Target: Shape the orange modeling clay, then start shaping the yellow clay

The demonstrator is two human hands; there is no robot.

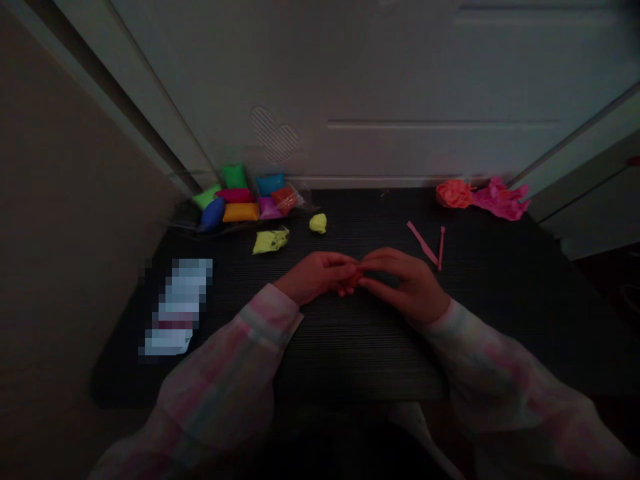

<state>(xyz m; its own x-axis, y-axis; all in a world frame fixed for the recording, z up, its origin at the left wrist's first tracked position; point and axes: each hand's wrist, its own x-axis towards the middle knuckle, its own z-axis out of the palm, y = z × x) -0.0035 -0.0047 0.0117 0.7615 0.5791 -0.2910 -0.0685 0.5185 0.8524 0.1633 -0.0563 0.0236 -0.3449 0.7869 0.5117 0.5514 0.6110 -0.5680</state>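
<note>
Over the middle of the dark table, my left hand [317, 275] is closed, its thumb and fingers around a small lump of red modelling clay [357, 275]. From the right, my right hand [407, 283] pinches the same lump between its thumb and fingertips. Most of the clay is hidden by the fingers, so its shape cannot be made out. Beyond my left hand are a yellow lump of clay [318, 223] and a crumpled yellow packet [271, 241]. Two pink clay tools [423, 243] lie beyond my right hand, one of them knife-like.
A clear bag with several coloured clay packets [241, 212] lies at the back left. Orange crumpled material [454, 194] and pink crumpled material [503, 199] sit at the back right. A blurred-out lit screen [180, 303] is on the left. A white panel [390, 150] stands behind the table [365, 347].
</note>
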